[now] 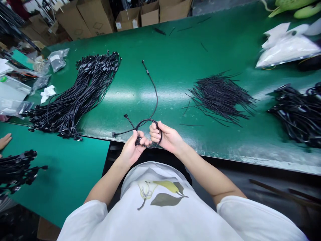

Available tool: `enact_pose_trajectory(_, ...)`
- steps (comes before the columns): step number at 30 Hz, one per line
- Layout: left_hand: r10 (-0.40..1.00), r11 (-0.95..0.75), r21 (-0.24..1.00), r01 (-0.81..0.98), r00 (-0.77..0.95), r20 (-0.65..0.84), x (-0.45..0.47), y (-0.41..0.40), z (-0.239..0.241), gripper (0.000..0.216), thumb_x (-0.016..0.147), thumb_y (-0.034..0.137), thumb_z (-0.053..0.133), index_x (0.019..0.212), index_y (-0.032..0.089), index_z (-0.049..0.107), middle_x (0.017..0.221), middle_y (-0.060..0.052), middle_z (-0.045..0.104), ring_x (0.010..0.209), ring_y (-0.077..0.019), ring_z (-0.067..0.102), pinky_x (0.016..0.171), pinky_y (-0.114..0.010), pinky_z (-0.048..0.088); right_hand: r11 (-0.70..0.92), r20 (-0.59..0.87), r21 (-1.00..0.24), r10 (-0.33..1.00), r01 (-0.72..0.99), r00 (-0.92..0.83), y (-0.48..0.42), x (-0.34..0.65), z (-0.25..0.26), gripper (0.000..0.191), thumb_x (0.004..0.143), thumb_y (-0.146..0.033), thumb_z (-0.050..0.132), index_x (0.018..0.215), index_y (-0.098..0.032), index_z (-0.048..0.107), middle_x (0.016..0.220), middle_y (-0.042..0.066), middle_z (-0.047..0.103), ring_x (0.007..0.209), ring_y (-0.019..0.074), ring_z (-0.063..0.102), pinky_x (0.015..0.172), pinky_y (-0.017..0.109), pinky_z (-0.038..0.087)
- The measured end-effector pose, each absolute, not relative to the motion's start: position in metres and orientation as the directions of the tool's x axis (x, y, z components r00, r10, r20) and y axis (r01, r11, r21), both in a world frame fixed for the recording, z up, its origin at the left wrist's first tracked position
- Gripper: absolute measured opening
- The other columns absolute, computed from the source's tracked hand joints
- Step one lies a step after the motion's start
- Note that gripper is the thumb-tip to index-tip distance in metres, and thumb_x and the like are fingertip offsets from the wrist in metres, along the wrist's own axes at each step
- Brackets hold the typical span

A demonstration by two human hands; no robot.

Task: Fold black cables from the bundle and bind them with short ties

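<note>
Between my two hands is a black cable (pixel 153 121) bent into a loop, just above the table's near edge. My left hand (pixel 133 147) pinches the cable where its strands cross, and a short end with a connector sticks out beyond the fingers. My right hand (pixel 167 136) has its fingers closed around the right side of the loop. Another black cable (pixel 156 97) lies stretched on the table just beyond the hands, with a grey piece near its far end. What is inside the left fingers is partly hidden.
A large bundle of black cables (pixel 85 90) lies to the left. Loose thin black ties (pixel 223 97) are heaped to the right, with more coiled cables (pixel 298 113) farther right. Another person's hand (pixel 5 140) shows at the left edge. Cardboard boxes (pixel 95 16) stand behind the green table (pixel 175 60).
</note>
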State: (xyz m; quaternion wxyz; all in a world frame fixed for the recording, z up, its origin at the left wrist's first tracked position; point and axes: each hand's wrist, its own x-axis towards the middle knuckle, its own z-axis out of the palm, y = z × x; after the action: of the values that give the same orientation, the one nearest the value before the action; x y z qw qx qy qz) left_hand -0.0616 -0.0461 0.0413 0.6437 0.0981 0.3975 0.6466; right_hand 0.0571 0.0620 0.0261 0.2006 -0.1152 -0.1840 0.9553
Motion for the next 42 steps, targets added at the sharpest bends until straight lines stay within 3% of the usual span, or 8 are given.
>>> enact_pose_trajectory(5, 0.968, 0.163, 0.885, -0.436, -0.103, -0.23, -0.061, -0.046, 0.034, 0.044, 0.088, 0.06, 0.052, 0.075, 0.017, 0.052, 0.052, 0.007, 0.037, 0.055, -0.0111, 0.048, 0.076, -0.031, 0.046, -0.776, -0.178, -0.501, 0.527, -0.384, -0.831, 0.054, 0.049, 0.036, 0.039, 0.087, -0.045, 0.063, 0.067, -0.016, 0.046, 0.059, -0.008, 0.022, 0.044, 0.0033, 0.02, 0.038, 0.013, 0.027)
enact_pose_trajectory(9, 0.974, 0.149, 0.989, -0.013, -0.171, -0.149, -0.063, -0.048, 0.033, 0.045, 0.089, 0.062, 0.045, 0.081, 0.018, 0.05, 0.058, 0.005, 0.044, 0.059, -0.0131, 0.048, 0.066, -0.029, 0.04, -0.449, -0.046, -0.786, 0.729, -0.425, -0.683, 0.035, 0.043, 0.041, 0.044, 0.083, -0.058, 0.061, 0.07, -0.017, 0.051, 0.076, -0.001, 0.046, 0.052, 0.0054, 0.042, 0.038, 0.017, 0.037)
enact_pose_trajectory(13, 0.977, 0.21, 0.955, 0.21, -0.019, -0.211, -0.066, -0.053, 0.031, 0.049, 0.094, 0.058, 0.036, 0.067, 0.018, 0.046, 0.063, 0.001, 0.05, 0.062, -0.0128, 0.047, 0.067, -0.028, 0.039, -0.309, 0.004, -0.895, 0.717, -0.323, -0.697, 0.023, 0.044, 0.042, 0.045, 0.087, -0.063, 0.05, 0.095, -0.019, 0.058, 0.093, 0.005, 0.058, 0.065, 0.0093, 0.055, 0.045, 0.018, 0.043)
enact_pose_trajectory(22, 0.963, 0.25, 0.94, -0.232, -0.044, -0.267, -0.058, -0.051, 0.016, 0.03, 0.08, 0.045, 0.069, 0.082, 0.015, 0.067, 0.078, -0.005, 0.06, 0.078, -0.0172, 0.054, 0.078, -0.028, 0.043, -0.441, -0.058, -0.812, 0.713, -0.383, -0.698, 0.035, 0.045, 0.042, 0.058, 0.078, -0.075, 0.051, 0.101, -0.022, 0.053, 0.075, -0.005, 0.037, 0.046, 0.0018, 0.028, 0.038, 0.015, 0.019)
enact_pose_trajectory(28, 0.813, 0.579, 0.56, -0.592, 0.376, -0.444, -0.055, -0.051, 0.03, 0.043, 0.08, 0.054, 0.066, 0.087, 0.012, 0.062, 0.07, -0.002, 0.054, 0.06, -0.0123, 0.053, 0.068, -0.033, 0.05, -0.492, -0.031, -0.78, 0.647, -0.386, -0.762, 0.047, 0.045, 0.04, 0.055, 0.08, -0.072, 0.051, 0.086, -0.018, 0.053, 0.063, -0.007, 0.033, 0.044, 0.0022, 0.029, 0.041, 0.016, 0.023)
enact_pose_trajectory(34, 0.857, 0.492, 0.487, -0.722, 0.3, -0.42, -0.041, -0.047, 0.034, 0.037, 0.084, 0.047, 0.065, 0.091, 0.011, 0.062, 0.065, 0.003, 0.042, 0.056, -0.0083, 0.045, 0.056, -0.022, 0.044, -0.471, -0.047, -0.8, 0.667, -0.372, -0.744, 0.055, 0.046, 0.034, 0.051, 0.084, -0.072, 0.047, 0.085, -0.021, 0.046, 0.056, -0.009, 0.036, 0.039, 0.0035, 0.03, 0.039, 0.017, 0.027)
enact_pose_trajectory(39, 0.87, 0.435, 0.578, -0.691, 0.155, -0.468, -0.047, -0.042, 0.031, 0.032, 0.082, 0.042, 0.069, 0.074, 0.014, 0.055, 0.058, 0.007, 0.029, 0.048, -0.0052, 0.03, 0.044, -0.016, 0.027, 0.075, 0.18, -0.98, 0.74, -0.187, -0.648, 0.079, 0.07, 0.039, 0.035, 0.086, -0.057, 0.058, 0.093, -0.024, 0.052, 0.068, -0.001, 0.054, 0.065, 0.0148, 0.055, 0.061, 0.029, 0.047)
enact_pose_trajectory(42, 0.84, 0.538, 0.72, -0.439, 0.207, -0.501, -0.06, -0.046, 0.034, 0.041, 0.079, 0.051, 0.068, 0.069, 0.015, 0.053, 0.055, 0.007, 0.03, 0.046, -0.0061, 0.028, 0.043, -0.019, 0.023, 0.562, 0.397, -0.819, 0.412, -0.114, -0.82, 0.083, 0.091, 0.036, 0.022, 0.083, -0.043, 0.067, 0.091, -0.025, 0.059, 0.083, 0.002, 0.058, 0.086, 0.0198, 0.056, 0.091, 0.041, 0.043)
